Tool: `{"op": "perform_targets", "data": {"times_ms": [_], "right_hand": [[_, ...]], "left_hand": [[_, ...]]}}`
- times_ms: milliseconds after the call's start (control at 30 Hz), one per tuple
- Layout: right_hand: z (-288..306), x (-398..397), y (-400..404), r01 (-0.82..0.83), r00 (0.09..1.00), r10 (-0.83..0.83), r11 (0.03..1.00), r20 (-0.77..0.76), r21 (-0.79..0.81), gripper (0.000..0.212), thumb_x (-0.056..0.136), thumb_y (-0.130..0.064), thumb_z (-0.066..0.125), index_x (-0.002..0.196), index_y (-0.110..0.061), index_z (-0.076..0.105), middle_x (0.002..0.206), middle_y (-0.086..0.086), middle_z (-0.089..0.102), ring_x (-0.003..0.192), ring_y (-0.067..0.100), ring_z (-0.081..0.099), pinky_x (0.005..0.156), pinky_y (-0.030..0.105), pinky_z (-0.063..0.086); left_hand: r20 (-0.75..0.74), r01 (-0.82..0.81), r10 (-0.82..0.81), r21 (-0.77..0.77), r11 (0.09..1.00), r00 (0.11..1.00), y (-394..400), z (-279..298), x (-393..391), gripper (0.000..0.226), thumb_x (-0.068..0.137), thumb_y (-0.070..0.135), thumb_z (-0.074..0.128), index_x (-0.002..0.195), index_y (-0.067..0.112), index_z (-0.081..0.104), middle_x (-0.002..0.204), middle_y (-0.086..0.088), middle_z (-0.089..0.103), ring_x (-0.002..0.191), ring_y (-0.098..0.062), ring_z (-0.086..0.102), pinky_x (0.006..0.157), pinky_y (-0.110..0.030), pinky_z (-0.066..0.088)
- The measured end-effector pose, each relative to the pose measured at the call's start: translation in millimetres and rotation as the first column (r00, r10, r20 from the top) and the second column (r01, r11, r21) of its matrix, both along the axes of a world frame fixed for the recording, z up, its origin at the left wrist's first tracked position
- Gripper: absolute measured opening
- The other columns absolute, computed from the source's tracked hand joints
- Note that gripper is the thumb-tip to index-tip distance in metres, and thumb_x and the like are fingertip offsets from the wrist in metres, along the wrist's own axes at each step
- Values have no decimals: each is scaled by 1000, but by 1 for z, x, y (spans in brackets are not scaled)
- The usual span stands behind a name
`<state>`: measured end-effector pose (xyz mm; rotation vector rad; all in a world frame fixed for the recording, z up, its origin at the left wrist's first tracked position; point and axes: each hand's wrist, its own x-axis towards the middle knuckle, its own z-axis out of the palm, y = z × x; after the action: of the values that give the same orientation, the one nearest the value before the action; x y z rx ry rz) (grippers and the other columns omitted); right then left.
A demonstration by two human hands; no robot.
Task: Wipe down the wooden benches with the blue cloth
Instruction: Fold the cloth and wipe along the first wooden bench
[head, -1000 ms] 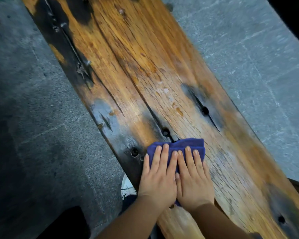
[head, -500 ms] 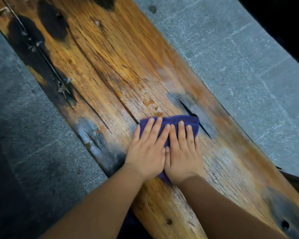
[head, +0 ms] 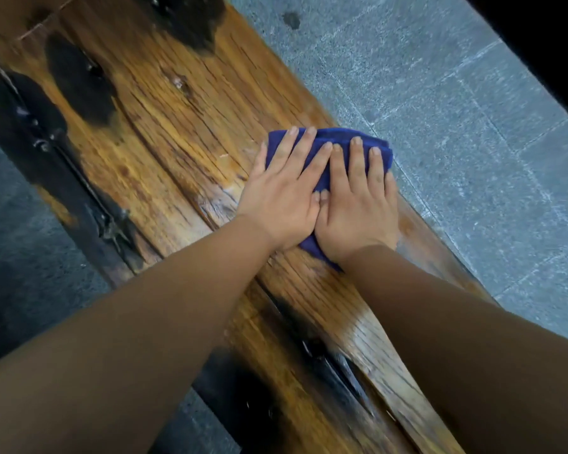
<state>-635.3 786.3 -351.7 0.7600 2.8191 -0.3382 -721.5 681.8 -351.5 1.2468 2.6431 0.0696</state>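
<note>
A folded blue cloth (head: 338, 136) lies flat on the wooden bench (head: 184, 132), close to its right edge. My left hand (head: 284, 191) presses on the cloth's left part with straight fingers. My right hand (head: 358, 204) presses beside it, fingers straight, thumbs nearly touching. Most of the cloth is hidden beneath both palms; only its far edge and a near corner show. The bench plank is orange-brown, cracked along the grain, with black scorched patches (head: 79, 80).
Grey stone paving (head: 456, 126) lies to the right of the bench, darker paving (head: 20, 244) to the left. A dark metal strip with bolts (head: 46, 149) runs along the bench's left edge. Deep dark cracks (head: 325, 355) cut the near plank.
Both hands have pushed the cloth farther along the bench and toward its right edge. My arms are stretched out more, and the view has shifted forward.
</note>
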Motion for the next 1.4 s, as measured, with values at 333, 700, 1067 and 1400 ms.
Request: {"op": "perform_targets", "data": {"times_ms": [333, 700, 1067, 1400], "right_hand": [[3, -39, 17, 25, 1000, -25, 1000, -15, -7, 65, 94, -44, 24, 155, -21, 18, 161, 11, 21, 144, 33, 26, 115, 47, 20], [-3, -37, 16, 25, 998, -24, 1000, -54, 4, 63, 96, -43, 29, 155, -24, 17, 161, 8, 23, 144, 30, 26, 112, 45, 21], [2, -17, -1, -243, 970, 242, 967, 26, 80, 67, 93, -48, 13, 156, -26, 12, 165, 5, 7, 150, 30, 5, 119, 49, 9], [13, 97, -145, -570, 808, 581, 812, 97, -124, 64, 95, -46, 25, 155, -23, 22, 163, 8, 17, 149, 34, 13, 118, 53, 16]], "left_hand": [[25, 21, -22, 19, 1000, 999, 20, 3, -41, 63, 94, 43, 25, 154, 24, 18, 163, -4, 10, 150, -24, 2, 119, -50, 10], [-10, 16, -16, 43, 999, 1000, 17, -2, -39, 63, 94, 42, 25, 154, 25, 21, 163, -2, 12, 150, -21, 2, 119, -45, 6], [43, -279, 278, 43, 959, 960, -16, 0, 16, 63, 98, 42, 26, 155, 24, 11, 164, -6, -1, 150, -25, -5, 119, -46, 0], [159, -548, 570, -163, 820, 806, -178, 26, 170, 62, 101, 39, 18, 152, 24, -15, 156, -3, -29, 129, -19, -46, 115, -39, -16]]}}
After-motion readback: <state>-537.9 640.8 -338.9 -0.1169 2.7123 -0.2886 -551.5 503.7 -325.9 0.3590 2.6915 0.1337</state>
